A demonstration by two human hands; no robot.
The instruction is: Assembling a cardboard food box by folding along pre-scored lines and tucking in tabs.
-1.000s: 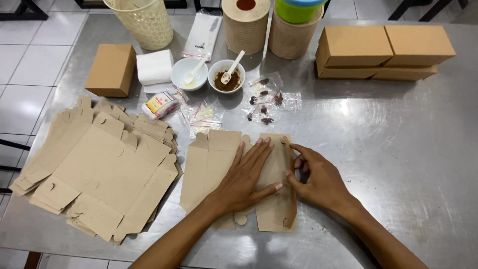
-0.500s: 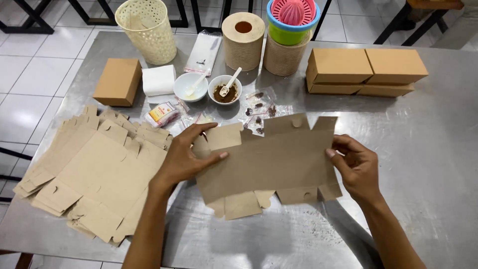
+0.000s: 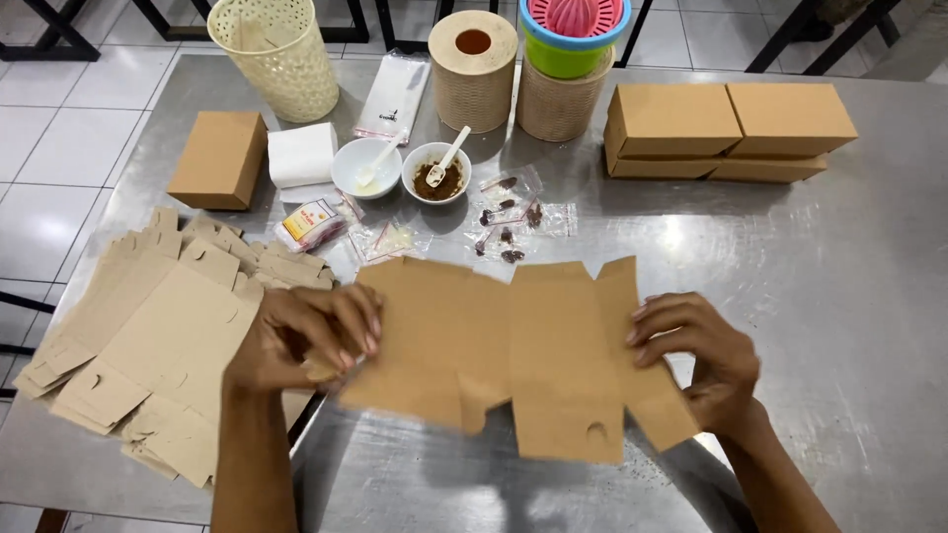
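— While the flat box blank (image 3: 513, 350) is hanging above the bench (image 3: 790, 296), which step would you say is going on?

— I'm judging it as the start of folding. The left hand (image 3: 301, 341) is pinching the blank's left edge, fingers curled shut on the card, and the right hand (image 3: 696, 360) is clamped on its right edge, thumb behind, fingers in front. The sheet is being held spread out in front of the person, between both hands, clear of the steel top.

— And what is the next move asking for?

— Probably creasing along the scored lines, so the grip would need to be shifting inward from the edges to the panels.

— What is it made of?

— Thin brown card, matte, cut with tabs and slots along the lower edge. To the left a stack of flat blanks (image 3: 148, 345) is lying fanned out. Finished boxes (image 3: 726, 128) are sitting at the far right, another closed box (image 3: 219, 158) at the far left. Two small white bowls (image 3: 400, 170) with spoons and clear sachets (image 3: 509, 212) are resting between them on the brushed, shiny metal.
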